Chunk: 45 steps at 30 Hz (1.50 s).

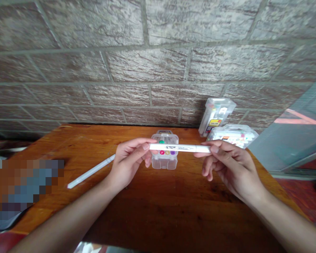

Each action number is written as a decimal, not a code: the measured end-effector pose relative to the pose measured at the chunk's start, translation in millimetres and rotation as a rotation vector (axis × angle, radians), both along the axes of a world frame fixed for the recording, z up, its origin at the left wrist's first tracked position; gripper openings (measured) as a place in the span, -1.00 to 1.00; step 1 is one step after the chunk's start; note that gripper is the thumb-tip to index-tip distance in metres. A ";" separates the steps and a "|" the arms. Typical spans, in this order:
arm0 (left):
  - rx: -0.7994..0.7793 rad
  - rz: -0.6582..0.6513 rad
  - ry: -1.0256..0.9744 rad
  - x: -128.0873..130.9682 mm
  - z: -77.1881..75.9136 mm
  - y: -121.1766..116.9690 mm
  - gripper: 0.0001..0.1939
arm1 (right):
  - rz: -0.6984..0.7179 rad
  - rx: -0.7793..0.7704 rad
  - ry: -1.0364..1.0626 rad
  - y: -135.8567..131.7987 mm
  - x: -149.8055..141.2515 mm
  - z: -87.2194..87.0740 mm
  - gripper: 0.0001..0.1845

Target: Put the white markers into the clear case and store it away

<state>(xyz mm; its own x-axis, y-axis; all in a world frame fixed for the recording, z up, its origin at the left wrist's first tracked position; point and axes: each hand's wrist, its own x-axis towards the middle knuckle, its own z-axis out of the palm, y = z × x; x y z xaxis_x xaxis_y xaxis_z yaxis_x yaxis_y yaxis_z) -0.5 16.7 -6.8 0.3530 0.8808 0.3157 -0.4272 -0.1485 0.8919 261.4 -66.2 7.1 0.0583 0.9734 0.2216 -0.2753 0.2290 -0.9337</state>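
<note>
A white marker point(184, 148) with black print is held level between my two hands, above the table. My left hand point(130, 160) pinches its left end between thumb and fingers. The thumb and fingers of my right hand point(231, 161) close on its right end. Behind and below the marker lies an open clear plastic case point(164, 163) holding several markers with coloured ends, partly hidden by the held one. Another white marker point(91, 171) rests on the table beside my left hand, its upper end reaching behind that hand.
On the wooden table point(158, 203), a clear marker case point(216, 117) stands upright at the back right. Another filled marker case point(234, 135) sits in front of it. A stone-patterned wall point(126, 66) rises behind the table. A blurred-out patch point(23, 189) covers the left edge.
</note>
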 end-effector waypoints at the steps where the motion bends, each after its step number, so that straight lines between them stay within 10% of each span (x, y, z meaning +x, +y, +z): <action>1: -0.001 -0.002 0.000 -0.4 -0.2 0.0 -0.80 | -0.002 -0.003 -0.001 0.1 -0.1 0.1 -0.83; 45: -0.058 -0.045 -0.068 1.1 3.4 -0.4 -0.78 | 0.008 -0.031 0.038 -0.3 0.4 1.2 -0.78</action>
